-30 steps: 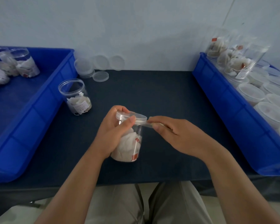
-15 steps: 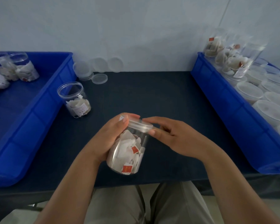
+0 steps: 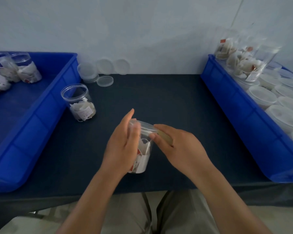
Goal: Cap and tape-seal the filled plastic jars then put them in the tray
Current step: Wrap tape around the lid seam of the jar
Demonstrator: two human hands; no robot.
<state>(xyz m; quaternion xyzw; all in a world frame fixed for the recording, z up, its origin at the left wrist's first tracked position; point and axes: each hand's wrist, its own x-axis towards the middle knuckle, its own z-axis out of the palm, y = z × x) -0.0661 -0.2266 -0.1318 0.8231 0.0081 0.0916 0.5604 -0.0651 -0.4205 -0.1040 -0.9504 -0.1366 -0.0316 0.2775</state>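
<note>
Jar (image 3: pixel 143 149): is tilting slightly between both hands, low over the table (image 3: pixel 159 98), lid (image 3: pixel 145 126) on.
Left hand (image 3: pixel 122 146): is lying against the jar's left side with fingers straight, not gripping; blurred.
Right hand (image 3: pixel 181 146): is pinching tape (image 3: pixel 165 137) at the lid's right rim.
Open jar (image 3: pixel 79 102): is standing uncapped just beside the left tray (image 3: pixel 41 119).
Right tray (image 3: pixel 240 115): is holding capped jars.
</note>
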